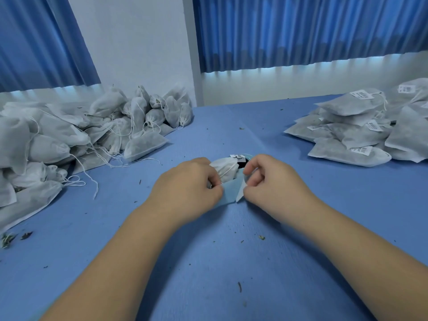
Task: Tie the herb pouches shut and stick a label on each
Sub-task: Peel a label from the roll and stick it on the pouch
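At the table's middle, my left hand (187, 186) grips a small white herb pouch (225, 169) and pinches the end of a pale blue backing strip (229, 191). My right hand (271, 179) pinches a white label (240, 193) at the strip's edge, its corner lifted off. Behind the pouch lies a label roll (242, 158), mostly hidden, with one printed label showing on top.
A big heap of white drawstring pouches (69, 135) without labels fills the left side, strings trailing onto the blue table (220, 262). A stack of flat labelled pouches (361, 130) sits at the right. Herb crumbs dot the table. Blue curtains hang behind.
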The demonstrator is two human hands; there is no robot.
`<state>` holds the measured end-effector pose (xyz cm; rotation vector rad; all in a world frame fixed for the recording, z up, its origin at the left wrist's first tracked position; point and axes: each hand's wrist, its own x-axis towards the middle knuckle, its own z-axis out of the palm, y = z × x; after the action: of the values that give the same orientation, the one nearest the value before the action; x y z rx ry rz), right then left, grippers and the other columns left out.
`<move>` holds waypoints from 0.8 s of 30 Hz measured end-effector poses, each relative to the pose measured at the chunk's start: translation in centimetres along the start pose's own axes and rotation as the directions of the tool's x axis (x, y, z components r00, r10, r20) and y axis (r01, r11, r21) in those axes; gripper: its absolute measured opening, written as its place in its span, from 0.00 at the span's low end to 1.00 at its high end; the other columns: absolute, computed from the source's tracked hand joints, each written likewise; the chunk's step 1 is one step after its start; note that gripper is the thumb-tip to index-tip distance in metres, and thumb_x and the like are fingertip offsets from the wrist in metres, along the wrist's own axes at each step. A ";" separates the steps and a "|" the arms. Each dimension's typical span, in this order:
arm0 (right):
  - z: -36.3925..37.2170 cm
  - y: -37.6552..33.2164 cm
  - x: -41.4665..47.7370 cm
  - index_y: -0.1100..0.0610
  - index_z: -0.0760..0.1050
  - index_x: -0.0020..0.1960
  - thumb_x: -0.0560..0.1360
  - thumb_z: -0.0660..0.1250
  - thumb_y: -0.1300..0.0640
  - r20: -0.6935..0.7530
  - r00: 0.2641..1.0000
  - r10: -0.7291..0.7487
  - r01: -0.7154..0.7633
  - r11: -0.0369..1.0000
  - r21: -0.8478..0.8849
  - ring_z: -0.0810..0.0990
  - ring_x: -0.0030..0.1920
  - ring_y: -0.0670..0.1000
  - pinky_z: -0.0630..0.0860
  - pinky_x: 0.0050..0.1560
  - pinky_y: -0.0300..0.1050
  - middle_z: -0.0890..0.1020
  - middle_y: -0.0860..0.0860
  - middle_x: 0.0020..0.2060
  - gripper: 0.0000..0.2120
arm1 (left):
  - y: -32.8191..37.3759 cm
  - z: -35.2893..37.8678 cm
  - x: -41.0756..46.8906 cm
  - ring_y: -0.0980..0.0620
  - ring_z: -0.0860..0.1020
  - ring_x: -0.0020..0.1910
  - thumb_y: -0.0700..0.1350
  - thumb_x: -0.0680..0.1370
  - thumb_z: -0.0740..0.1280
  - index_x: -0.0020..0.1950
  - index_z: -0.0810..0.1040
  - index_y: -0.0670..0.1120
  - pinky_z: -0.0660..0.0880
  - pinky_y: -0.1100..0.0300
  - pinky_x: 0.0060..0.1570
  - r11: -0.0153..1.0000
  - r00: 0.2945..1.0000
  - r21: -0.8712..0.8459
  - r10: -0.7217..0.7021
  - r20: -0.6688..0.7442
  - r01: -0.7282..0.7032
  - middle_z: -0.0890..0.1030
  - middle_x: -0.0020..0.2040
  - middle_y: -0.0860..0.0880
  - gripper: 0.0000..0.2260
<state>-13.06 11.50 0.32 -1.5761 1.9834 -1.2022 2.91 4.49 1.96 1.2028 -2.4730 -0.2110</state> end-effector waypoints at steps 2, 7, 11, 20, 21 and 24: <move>-0.5 -0.2 -0.2 0.49 0.71 0.44 0.68 0.67 0.65 0.030 0.998 0.058 -0.058 0.998 0.013 0.75 0.31 0.38 0.68 0.30 0.30 0.81 0.45 0.33 0.12 | -0.4 -0.1 0.1 0.56 0.76 0.46 0.49 0.75 0.67 0.40 0.79 0.54 0.72 0.57 0.43 0.999 1.000 -0.033 -0.031 0.007 0.031 0.76 0.45 0.58 0.05; -2.0 -0.8 -0.6 0.50 0.73 0.47 0.69 0.67 0.62 0.156 0.975 0.159 -0.154 0.987 -0.048 0.81 0.40 0.52 0.77 0.45 0.46 0.82 0.51 0.41 0.11 | -1.7 -0.4 0.3 0.57 0.75 0.43 0.50 0.75 0.69 0.37 0.79 0.54 0.72 0.58 0.44 0.991 0.996 -0.103 -0.088 0.017 0.089 0.76 0.42 0.59 0.07; -3.5 -1.0 -0.7 0.53 0.76 0.48 0.70 0.65 0.66 0.156 0.981 0.114 -0.135 0.982 0.133 0.80 0.35 0.50 0.78 0.41 0.48 0.83 0.51 0.35 0.11 | -2.4 -0.8 0.5 0.61 0.74 0.39 0.57 0.76 0.67 0.37 0.80 0.52 0.68 0.58 0.40 0.969 0.990 -0.210 -0.139 -0.036 0.128 0.76 0.41 0.56 0.12; -4.9 -2.6 -1.8 0.60 0.78 0.49 0.69 0.66 0.70 0.123 0.974 -0.190 0.035 0.664 0.747 0.81 0.36 0.53 0.75 0.33 0.42 0.83 0.55 0.39 0.11 | 1.2 -3.2 -0.9 0.61 0.72 0.27 0.43 0.74 0.69 0.36 0.86 0.55 0.65 0.69 0.23 0.502 0.974 -0.865 -0.197 -0.111 0.003 0.81 0.34 0.58 0.11; -5.1 -2.8 -1.9 0.60 0.77 0.49 0.68 0.65 0.68 0.113 0.968 -0.223 0.048 0.608 0.792 0.81 0.36 0.54 0.75 0.32 0.41 0.83 0.56 0.39 0.11 | 1.7 -3.1 -1.1 0.58 0.72 0.29 0.44 0.71 0.69 0.37 0.86 0.55 0.64 0.67 0.25 0.458 0.982 -0.888 -0.182 -0.060 0.031 0.80 0.34 0.55 0.08; -5.5 -3.2 -2.2 0.59 0.76 0.48 0.68 0.63 0.66 0.054 0.955 -0.291 0.109 0.515 0.850 0.82 0.36 0.56 0.74 0.29 0.41 0.83 0.55 0.38 0.10 | 2.5 -2.7 -1.5 0.52 0.75 0.35 0.44 0.66 0.67 0.37 0.87 0.52 0.70 0.63 0.33 0.372 0.990 -0.921 -0.110 0.085 0.120 0.82 0.36 0.49 0.09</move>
<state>-14.17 15.65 5.56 -1.2980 0.8022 -1.6636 3.01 7.25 4.76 0.7871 -1.6760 -1.4429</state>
